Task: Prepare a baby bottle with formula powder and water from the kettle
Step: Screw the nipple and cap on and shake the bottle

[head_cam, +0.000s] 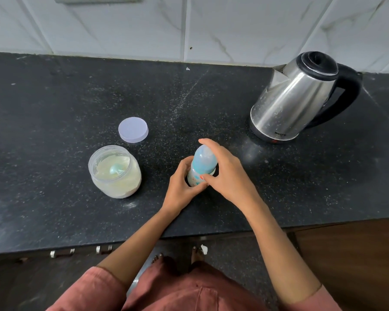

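A baby bottle (201, 166) with a translucent blue cap stands upright on the black counter (76, 97), near the front middle. My left hand (182, 185) grips the bottle's lower body from the left. My right hand (225, 173) curls around the blue cap from the right, thumb on the bottle's front. To the left sits an open clear jar of pale formula powder (115, 171) with a scoop lying inside. A steel kettle (296, 97) with a black lid and handle stands at the back right, lid shut.
The jar's round pale lid (133, 129) lies flat on the counter behind the jar. A white marble-look tiled wall (189, 25) backs the counter. The counter's front edge runs just below my wrists, with the floor and my bare feet beneath.
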`<state>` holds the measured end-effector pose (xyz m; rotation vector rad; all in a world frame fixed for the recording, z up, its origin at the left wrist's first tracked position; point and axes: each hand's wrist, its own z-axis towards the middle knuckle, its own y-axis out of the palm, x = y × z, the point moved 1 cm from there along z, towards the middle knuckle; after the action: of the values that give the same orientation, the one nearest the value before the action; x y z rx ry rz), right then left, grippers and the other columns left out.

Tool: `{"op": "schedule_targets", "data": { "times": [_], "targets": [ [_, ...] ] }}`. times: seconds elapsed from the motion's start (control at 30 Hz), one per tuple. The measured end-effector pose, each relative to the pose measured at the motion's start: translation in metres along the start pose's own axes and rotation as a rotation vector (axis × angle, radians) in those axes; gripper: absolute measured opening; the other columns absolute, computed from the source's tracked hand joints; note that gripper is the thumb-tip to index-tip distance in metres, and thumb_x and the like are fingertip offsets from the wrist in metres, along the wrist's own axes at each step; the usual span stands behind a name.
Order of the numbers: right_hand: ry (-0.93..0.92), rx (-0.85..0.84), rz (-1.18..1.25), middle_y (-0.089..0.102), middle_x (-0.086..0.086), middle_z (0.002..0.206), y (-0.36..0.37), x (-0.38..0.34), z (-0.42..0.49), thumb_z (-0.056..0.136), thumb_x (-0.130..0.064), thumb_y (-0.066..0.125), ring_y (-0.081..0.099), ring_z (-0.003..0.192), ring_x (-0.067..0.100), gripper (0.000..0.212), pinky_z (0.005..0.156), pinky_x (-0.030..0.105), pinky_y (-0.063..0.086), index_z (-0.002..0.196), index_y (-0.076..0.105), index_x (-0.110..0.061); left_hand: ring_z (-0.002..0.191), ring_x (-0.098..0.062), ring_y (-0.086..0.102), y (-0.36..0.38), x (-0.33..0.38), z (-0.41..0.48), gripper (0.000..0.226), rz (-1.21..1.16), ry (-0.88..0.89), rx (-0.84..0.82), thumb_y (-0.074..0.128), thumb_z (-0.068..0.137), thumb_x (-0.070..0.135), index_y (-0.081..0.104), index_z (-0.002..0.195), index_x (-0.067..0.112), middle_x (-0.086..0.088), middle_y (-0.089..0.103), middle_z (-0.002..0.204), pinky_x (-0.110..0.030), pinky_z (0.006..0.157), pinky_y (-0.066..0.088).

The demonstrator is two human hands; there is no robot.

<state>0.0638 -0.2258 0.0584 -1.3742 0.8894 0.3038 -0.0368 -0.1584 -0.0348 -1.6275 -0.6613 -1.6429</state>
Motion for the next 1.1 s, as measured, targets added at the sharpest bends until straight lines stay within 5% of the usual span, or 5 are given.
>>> {"op": "schedule_targets", "data": {
  "times": [0.27,0.53,0.77,0.97,1.1],
  "targets": [
    [0.022,0.195,-0.072,0.044,0.001,0.112,0.012,0.003,0.001,0.067,-0.024,0.079,0.048,0.105,0.017,0.069,0.083,0.029,0.046,0.125,0.043,-0.022,0.104,0.013,0.052,-0.001,-0.002,0.0,0.061,0.026,-0.011,0.005,0.076,0.072,0.008,0.041,0.114,0.036,0.025,0.054,0.11,-0.006,0.084,0.041],
    [0.028,-0.025,0.531,0.048,-0.006,0.134,0.011,0.028,0.001,0.074,0.004,0.069,0.044,0.125,0.002,0.071,0.106,0.017,0.035,0.125,0.039,-0.035,0.106,0.007,0.054,0.0,-0.002,0.001,0.062,0.015,0.005,0.007,0.077,0.071,0.008,0.042,0.112,0.04,0.019,0.055,0.113,-0.008,0.086,0.042],
    [0.11,0.285,0.362,0.043,-0.003,0.109,0.03,0.022,0.008,0.057,-0.016,0.086,0.051,0.105,0.011,0.063,0.084,0.01,0.042,0.111,0.054,-0.018,0.104,0.011,0.052,0.0,-0.002,0.001,0.064,0.041,0.005,0.019,0.076,0.071,0.006,0.04,0.11,0.042,0.021,0.055,0.109,-0.008,0.085,0.042],
    [0.032,-0.004,0.54,0.039,-0.006,0.142,0.025,0.036,0.005,0.071,-0.004,0.075,0.039,0.13,0.004,0.08,0.107,0.017,0.032,0.133,0.032,-0.033,0.107,0.009,0.052,0.0,-0.003,0.002,0.064,0.043,0.001,0.008,0.076,0.072,0.008,0.04,0.111,0.043,0.021,0.054,0.113,-0.009,0.087,0.042],
    [0.043,0.037,0.56,0.052,0.001,0.133,0.024,0.04,0.006,0.072,0.009,0.068,0.048,0.125,0.008,0.066,0.108,0.028,0.038,0.127,0.046,-0.02,0.108,0.008,0.053,0.0,-0.003,0.001,0.063,0.025,0.001,0.006,0.076,0.072,0.008,0.041,0.112,0.042,0.019,0.055,0.114,-0.009,0.087,0.042]
  ]
}}
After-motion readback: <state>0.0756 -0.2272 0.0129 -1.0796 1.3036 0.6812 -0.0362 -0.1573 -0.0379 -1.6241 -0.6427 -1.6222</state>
